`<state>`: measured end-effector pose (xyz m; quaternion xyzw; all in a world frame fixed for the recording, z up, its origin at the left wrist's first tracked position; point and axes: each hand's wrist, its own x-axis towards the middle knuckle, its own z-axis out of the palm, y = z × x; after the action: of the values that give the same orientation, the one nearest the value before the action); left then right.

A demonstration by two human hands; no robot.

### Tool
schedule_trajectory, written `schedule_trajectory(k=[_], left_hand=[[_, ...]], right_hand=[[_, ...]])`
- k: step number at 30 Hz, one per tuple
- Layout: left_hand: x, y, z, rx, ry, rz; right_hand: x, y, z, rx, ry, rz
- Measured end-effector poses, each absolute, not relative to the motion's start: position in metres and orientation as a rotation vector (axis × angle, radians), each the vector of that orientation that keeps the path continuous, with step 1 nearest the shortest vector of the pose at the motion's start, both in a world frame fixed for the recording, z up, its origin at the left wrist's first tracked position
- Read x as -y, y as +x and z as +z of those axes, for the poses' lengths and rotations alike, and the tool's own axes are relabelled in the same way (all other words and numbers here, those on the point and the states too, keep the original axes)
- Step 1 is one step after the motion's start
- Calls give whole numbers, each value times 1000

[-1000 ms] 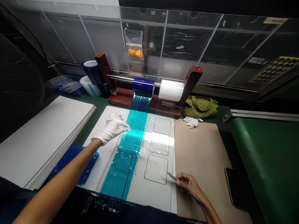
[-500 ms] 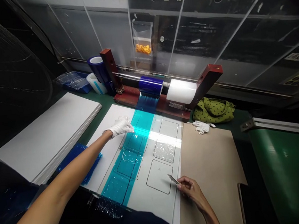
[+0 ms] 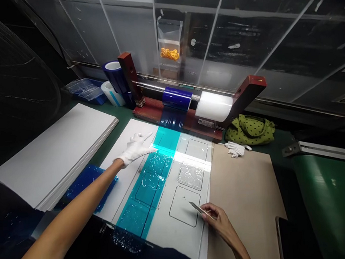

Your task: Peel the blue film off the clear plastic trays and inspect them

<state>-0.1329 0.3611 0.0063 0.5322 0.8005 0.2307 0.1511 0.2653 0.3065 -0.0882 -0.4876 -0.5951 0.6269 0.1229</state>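
Pinching a slim pointed metal tool (image 3: 199, 208) at the right edge of the outlined white sheet (image 3: 181, 235), the bare right hand (image 3: 217, 219) could scratch the surface if the tip dipped. Farther in, the gloved left hand (image 3: 134, 149) is spread, thumb and fingers apart, by the left edge of the blue film strip (image 3: 137, 213); whether it touches is unclear, but a sideways drag could skew the strip, and uneven pressure could trap air. The film lies from the sheet's near edge to its far edge: glossy and teal, speckled nearest, wrinkled and bubbled midway, smoother beyond, then darker toward the blue film roll (image 3: 177, 98).
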Motion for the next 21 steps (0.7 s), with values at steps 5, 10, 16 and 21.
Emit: schedule_trajectory(k=[5, 10, 16, 21], left_hand=[[-260, -121, 3, -2291, 1420, 586], [-144, -103, -43, -2388, 1503, 148], [-99, -91, -88, -2441, 1560, 3], [-93, -97, -95, -2444, 1550, 90]], right_hand=[[-289, 213, -64, 2175, -1405, 1305], [-256, 137, -47, 2588, -1290, 844], [-224, 67, -51, 2806, -1323, 597], [-210, 33, -53, 2914, -1341, 538]])
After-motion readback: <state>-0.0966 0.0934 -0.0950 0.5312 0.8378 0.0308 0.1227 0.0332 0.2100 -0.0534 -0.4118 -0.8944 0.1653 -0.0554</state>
